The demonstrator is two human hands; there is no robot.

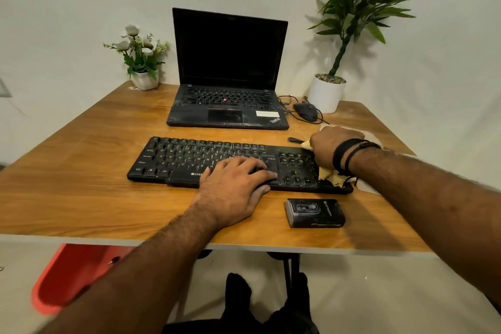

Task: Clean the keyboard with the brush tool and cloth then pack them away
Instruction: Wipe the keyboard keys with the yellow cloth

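Note:
A dusty black keyboard lies across the middle of the wooden table. My left hand rests flat on its lower middle keys, fingers straight. At the keyboard's right end my right hand grips a tan cloth and presses it on the number-pad area; most of the cloth is hidden under the hand. A black brush tool case lies on the table just in front of the keyboard's right part.
An open black laptop stands behind the keyboard, with a wired black mouse to its right. A white flower pot sits at the back left, a tall potted plant at the back right. A red chair is below left.

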